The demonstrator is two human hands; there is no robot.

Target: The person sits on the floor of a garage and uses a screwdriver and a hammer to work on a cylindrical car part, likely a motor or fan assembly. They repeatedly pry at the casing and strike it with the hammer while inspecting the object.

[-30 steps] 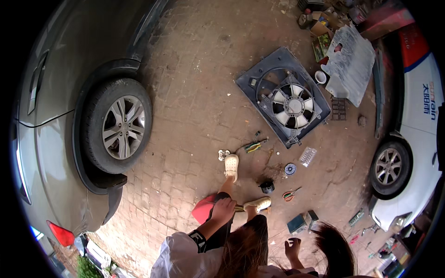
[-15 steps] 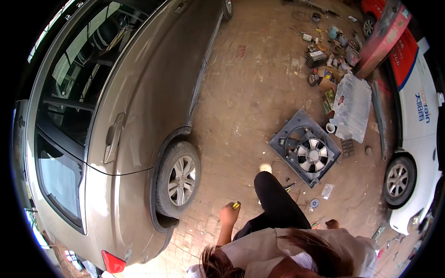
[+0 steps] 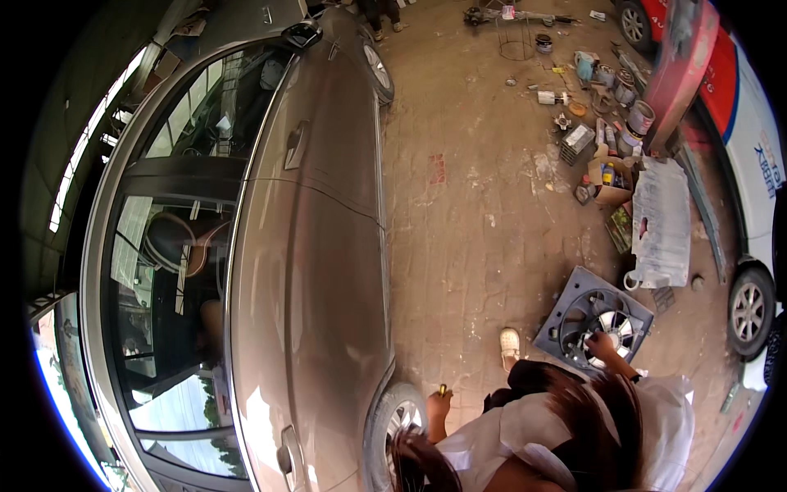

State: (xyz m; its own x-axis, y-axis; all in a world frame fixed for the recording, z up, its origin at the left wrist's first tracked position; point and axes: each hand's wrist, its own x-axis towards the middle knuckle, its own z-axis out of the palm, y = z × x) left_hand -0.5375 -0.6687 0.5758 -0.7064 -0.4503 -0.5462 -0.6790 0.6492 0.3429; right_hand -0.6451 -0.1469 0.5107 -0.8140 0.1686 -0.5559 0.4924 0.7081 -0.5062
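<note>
My left hand (image 3: 439, 407) is beside the rear wheel (image 3: 400, 422) of the brown car. It is closed around a small tool with a yellow-and-black end (image 3: 443, 389) sticking up out of the fist; the rest is hidden in the hand. My right hand (image 3: 601, 345) is over the radiator fan (image 3: 624, 327), in front of its white blades. Whether it touches the blades, and how its fingers are set, is too small to make out. The fan sits in a square black shroud (image 3: 562, 315) lying on the ground.
A brown car (image 3: 328, 271) stands along my left. A flat grey panel (image 3: 661, 221), a cardboard box (image 3: 613, 191) and several cans and parts lie at the right, beside a red post (image 3: 682, 74). Beyond stands a red-and-white vehicle (image 3: 758, 131). Another person's legs (image 3: 379, 12) show far ahead.
My view has moved forward along the brown car. My right hand has gone from low beside my body to over the fan. My left hand still grips the yellow-and-black tool.
</note>
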